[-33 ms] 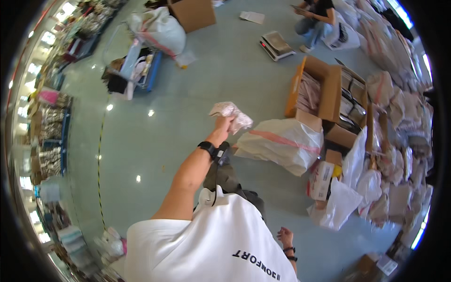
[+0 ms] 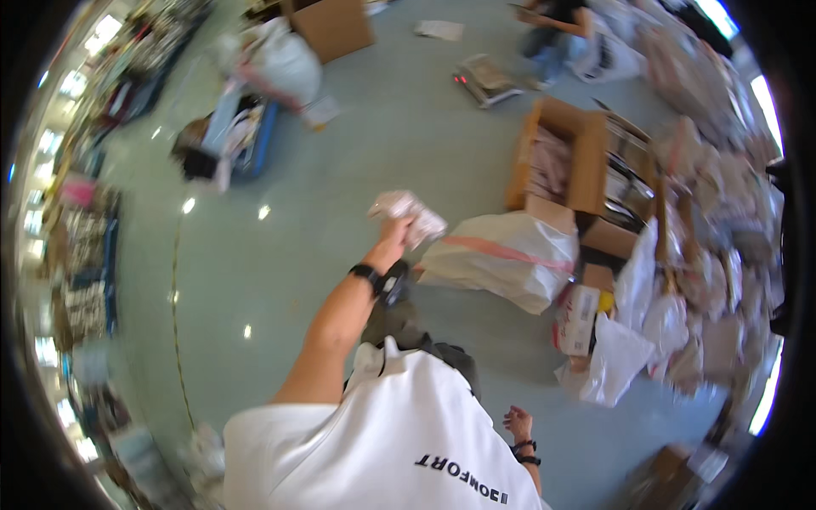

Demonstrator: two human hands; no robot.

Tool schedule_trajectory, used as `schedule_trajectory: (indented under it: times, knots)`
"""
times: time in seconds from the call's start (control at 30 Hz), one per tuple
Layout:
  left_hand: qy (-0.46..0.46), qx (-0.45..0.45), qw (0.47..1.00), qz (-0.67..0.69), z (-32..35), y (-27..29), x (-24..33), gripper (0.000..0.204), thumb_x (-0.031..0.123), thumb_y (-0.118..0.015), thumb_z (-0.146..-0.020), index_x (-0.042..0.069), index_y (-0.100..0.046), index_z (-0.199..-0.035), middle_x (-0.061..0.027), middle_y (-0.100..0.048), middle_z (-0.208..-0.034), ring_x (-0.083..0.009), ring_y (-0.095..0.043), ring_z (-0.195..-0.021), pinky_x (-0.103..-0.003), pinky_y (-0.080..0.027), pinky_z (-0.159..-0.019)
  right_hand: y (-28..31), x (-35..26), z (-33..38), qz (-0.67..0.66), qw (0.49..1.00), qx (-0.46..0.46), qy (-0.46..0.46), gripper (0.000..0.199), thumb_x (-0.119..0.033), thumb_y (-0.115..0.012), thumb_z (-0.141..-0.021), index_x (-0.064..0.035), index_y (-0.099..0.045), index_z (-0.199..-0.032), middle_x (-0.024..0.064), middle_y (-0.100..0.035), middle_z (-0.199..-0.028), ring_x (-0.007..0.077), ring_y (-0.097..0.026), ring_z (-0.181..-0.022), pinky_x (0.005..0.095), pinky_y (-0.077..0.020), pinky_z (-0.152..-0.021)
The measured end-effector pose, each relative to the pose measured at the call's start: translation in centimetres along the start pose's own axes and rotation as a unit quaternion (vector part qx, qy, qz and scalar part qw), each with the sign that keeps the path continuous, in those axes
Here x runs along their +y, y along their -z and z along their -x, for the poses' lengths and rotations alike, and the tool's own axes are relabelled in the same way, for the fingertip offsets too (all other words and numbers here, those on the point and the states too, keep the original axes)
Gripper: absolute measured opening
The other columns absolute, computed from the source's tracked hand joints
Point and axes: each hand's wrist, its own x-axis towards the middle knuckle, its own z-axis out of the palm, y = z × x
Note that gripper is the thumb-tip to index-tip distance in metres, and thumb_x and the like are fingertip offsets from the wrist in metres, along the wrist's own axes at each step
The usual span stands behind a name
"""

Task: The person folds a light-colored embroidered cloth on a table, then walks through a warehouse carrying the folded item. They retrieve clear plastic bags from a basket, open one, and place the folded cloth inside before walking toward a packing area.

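Note:
A pale pink packet [image 2: 398, 204], apparently soft goods in shiny clear plastic, is gripped in my left hand [image 2: 396, 231]. That arm stretches forward over the floor, and the packet hangs free in the air. Just right of it lies a large white woven sack [image 2: 501, 270] with a red stripe. Low on the right, beside my body, my right hand [image 2: 518, 421] hangs with loosely bent fingers apart and nothing in it. Dark bands circle that wrist; a black watch sits on the left one.
Open cardboard boxes [image 2: 586, 161] with packets stand right, before piled sacks [image 2: 710, 212]. A scale [image 2: 486, 82] is ahead, near a crouching person [image 2: 557, 34]. A blue cart [image 2: 246, 132] stands far left. White plastic bags [image 2: 608, 361] lie right of me. Loaded racks line the left.
The whole scene has shifted slightly left in view and blurred a little. The packet stays in my left hand; my right hand hangs as before.

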Motion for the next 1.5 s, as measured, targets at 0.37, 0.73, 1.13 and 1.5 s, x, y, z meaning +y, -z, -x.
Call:
schedule_trajectory:
  times: [0.37,0.73,1.13,1.5]
  knots:
    - [0.053,-0.182,0.971,-0.148,-8.8,-15.6,0.1,0.028,0.008,-0.066,-0.085,-0.001,-0.065,-0.111,-0.0066,-0.068,-0.100,-0.0193,-0.066,-0.085,-0.033,-0.054,-0.069,-12.0,-21.7,6.9,-0.043,0.973,0.097,0.205,0.028,-0.010,-0.058,-0.092,-0.0022,-0.065,-0.118,0.0072,-0.069,-0.081,0.0132,-0.064,-0.071,0.0264,-0.0531,-0.066]
    - [0.159,-0.272,0.908,-0.276,-29.7,-37.4,-4.9,0.025,0.005,-0.063,-0.089,0.000,-0.063,-0.113,-0.0088,-0.068,-0.105,-0.0211,-0.067,-0.091,-0.035,-0.056,-0.078,-24.8,-14.9,13.7,-0.357,0.802,0.256,-0.404,0.027,-0.006,-0.045,-0.091,-0.0001,-0.062,-0.111,0.0098,-0.064,-0.077,0.0167,-0.061,-0.057,0.0292,-0.0503,-0.048]
    - [0.189,-0.192,0.890,-0.368,-47.9,-47.5,-17.4,0.037,0.008,-0.070,-0.084,-0.004,-0.057,-0.117,-0.0079,-0.063,-0.094,-0.0175,-0.060,-0.078,-0.033,-0.052,-0.064,-26.6,-38.9,8.7,-0.411,0.849,0.126,-0.309,0.033,-0.019,-0.054,-0.098,-0.0010,-0.059,-0.124,0.0094,-0.071,-0.091,0.0141,-0.067,-0.073,0.0265,-0.0533,-0.063]
    - [0.321,-0.344,0.636,-0.612,-24.9,-37.1,-18.6,0.041,0.007,-0.055,-0.094,0.007,-0.048,-0.134,-0.0098,-0.069,-0.097,-0.0163,-0.066,-0.074,-0.028,-0.053,-0.061,-28.9,-30.8,12.7,-0.512,0.787,0.090,-0.333,0.031,-0.018,-0.055,-0.097,-0.0025,-0.061,-0.123,0.0090,-0.070,-0.089,0.0134,-0.066,-0.071,0.0273,-0.0538,-0.060]
